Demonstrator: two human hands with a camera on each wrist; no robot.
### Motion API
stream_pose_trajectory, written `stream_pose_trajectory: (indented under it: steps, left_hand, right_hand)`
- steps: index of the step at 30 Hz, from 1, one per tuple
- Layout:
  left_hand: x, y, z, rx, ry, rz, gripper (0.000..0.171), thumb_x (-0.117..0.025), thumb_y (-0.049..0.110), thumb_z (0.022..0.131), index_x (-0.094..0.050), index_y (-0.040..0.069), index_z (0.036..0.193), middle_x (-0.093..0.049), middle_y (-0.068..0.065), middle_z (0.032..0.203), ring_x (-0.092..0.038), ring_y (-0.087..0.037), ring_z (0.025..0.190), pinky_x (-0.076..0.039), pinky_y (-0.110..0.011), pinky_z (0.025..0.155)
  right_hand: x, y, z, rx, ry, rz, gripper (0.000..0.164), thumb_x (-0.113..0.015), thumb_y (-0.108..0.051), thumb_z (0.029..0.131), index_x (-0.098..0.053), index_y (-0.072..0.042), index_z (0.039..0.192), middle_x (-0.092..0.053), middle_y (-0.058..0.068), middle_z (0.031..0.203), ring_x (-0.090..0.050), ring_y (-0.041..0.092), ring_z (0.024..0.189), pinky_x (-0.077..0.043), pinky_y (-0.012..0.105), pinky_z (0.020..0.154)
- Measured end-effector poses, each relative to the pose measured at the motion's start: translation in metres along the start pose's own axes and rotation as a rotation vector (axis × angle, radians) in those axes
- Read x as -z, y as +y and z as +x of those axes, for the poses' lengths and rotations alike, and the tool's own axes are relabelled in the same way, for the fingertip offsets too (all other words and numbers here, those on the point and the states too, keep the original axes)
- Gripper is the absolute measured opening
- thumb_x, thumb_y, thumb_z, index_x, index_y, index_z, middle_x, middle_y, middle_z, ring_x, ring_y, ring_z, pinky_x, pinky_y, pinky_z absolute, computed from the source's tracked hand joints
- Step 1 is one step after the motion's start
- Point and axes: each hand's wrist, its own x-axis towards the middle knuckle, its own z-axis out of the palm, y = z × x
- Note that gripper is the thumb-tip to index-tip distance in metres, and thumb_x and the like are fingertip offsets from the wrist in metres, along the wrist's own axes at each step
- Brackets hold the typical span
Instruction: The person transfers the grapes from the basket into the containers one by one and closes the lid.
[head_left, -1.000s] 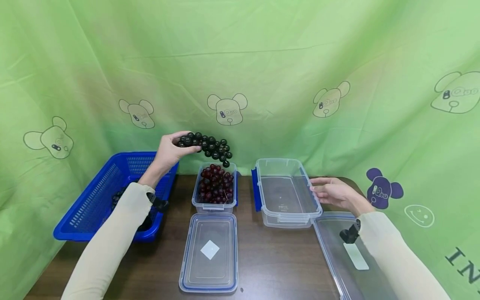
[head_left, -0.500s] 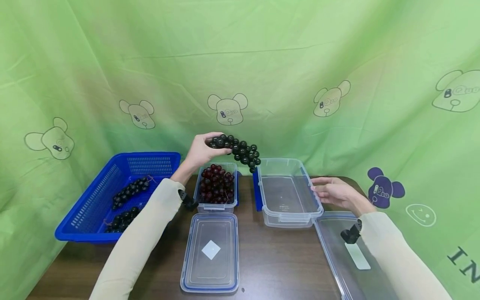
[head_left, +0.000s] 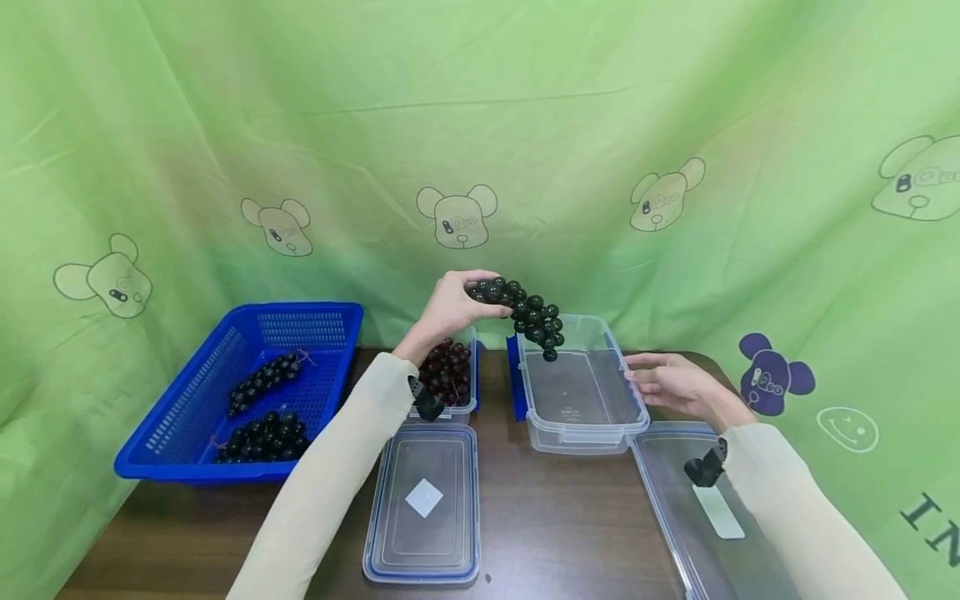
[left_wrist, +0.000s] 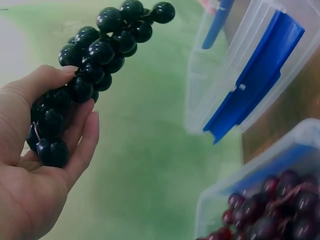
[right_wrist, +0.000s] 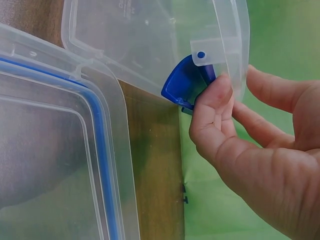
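Note:
My left hand point(head_left: 456, 307) grips a bunch of black grapes point(head_left: 542, 323) by its upper end, thumb on one side and fingers on the other. The bunch slants down to the right, its lower tip over the left part of a large clear plastic container point(head_left: 583, 437). In the left wrist view the grapes point(left_wrist: 102, 52) point away from the palm. My right hand point(head_left: 675, 385) holds the container's right side. The right wrist view shows its bent fingers point(right_wrist: 215, 100) against a blue latch point(right_wrist: 187, 82) there. A smaller container point(head_left: 474, 379) of dark red grapes point(head_left: 450, 371) sits partly behind my left wrist.
At left stands a blue basket point(head_left: 161, 417) with two more black bunches, one at the back point(head_left: 264, 383) and one in front point(head_left: 266, 437). A small lid point(head_left: 423, 542) lies in front of the smaller container. Under my right forearm lies a larger lid point(head_left: 660, 500).
My left hand has carried the black grapes rightward, from above the smaller container to above the large one's left side. The basket's bunches have come into view. My right hand stays in place.

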Motion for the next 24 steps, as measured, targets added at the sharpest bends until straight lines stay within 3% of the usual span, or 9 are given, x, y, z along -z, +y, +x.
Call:
stream_pose_trajectory:
  steps: [5,14,18,20,22,24]
  left_hand:
    - [-0.020,-0.001,0.003,-0.008,-0.050,0.069,0.067,-0.093,0.035,0.079,-0.069,0.024,0.140,-0.061,-0.008,0.154,-0.051,-0.031,0.148,-0.048,-0.053,0.117]
    - [-0.060,-0.002,0.008,-0.074,-0.089,0.160,0.060,-0.093,0.031,0.080,-0.072,0.021,0.135,-0.066,-0.010,0.147,-0.061,-0.028,0.136,-0.053,-0.048,0.111]
    - [-0.076,-0.004,0.009,-0.075,-0.107,0.169,0.058,-0.093,0.029,0.080,-0.073,0.021,0.134,-0.067,-0.008,0.146,-0.065,-0.017,0.099,-0.057,-0.038,0.096]
    - [-0.083,-0.005,0.009,-0.064,-0.127,0.165,0.059,-0.093,0.028,0.080,-0.072,0.021,0.135,-0.066,-0.008,0.148,-0.055,-0.013,0.077,-0.054,-0.032,0.085]
    - [-0.088,-0.005,0.008,-0.054,-0.149,0.160,0.060,-0.093,0.028,0.080,-0.072,0.020,0.136,-0.065,-0.008,0.149,-0.043,-0.011,0.066,-0.049,-0.029,0.078]
    - [-0.094,-0.004,0.009,-0.052,-0.169,0.165,0.061,-0.093,0.027,0.080,-0.071,0.019,0.137,-0.066,-0.007,0.148,-0.040,-0.009,0.063,-0.045,-0.026,0.074]
  right_hand:
    - [0.000,-0.001,-0.001,0.000,-0.005,0.007,0.068,-0.057,-0.007,0.106,-0.021,0.013,0.161,-0.076,-0.007,0.096,-0.071,0.004,0.086,-0.062,0.025,0.085]
    - [0.001,-0.002,-0.001,-0.004,-0.010,0.006,0.070,-0.058,-0.008,0.106,-0.020,0.012,0.162,-0.077,-0.006,0.099,-0.072,0.005,0.089,-0.062,0.026,0.087]
    - [0.002,-0.001,-0.001,0.001,-0.016,0.002,0.070,-0.058,-0.008,0.107,-0.019,0.011,0.162,-0.077,-0.007,0.100,-0.073,0.006,0.090,-0.062,0.026,0.087]
    - [0.002,-0.001,-0.001,0.001,-0.018,-0.001,0.070,-0.058,-0.009,0.107,-0.019,0.011,0.162,-0.077,-0.007,0.099,-0.072,0.005,0.089,-0.062,0.026,0.087]
    - [0.002,-0.001,-0.001,0.000,-0.019,-0.001,0.070,-0.058,-0.009,0.107,-0.019,0.011,0.162,-0.076,-0.007,0.099,-0.072,0.005,0.089,-0.062,0.026,0.087]
    - [0.001,-0.001,-0.001,-0.004,-0.016,0.000,0.070,-0.058,-0.009,0.107,-0.019,0.010,0.162,-0.075,-0.007,0.099,-0.071,0.005,0.088,-0.062,0.026,0.087]
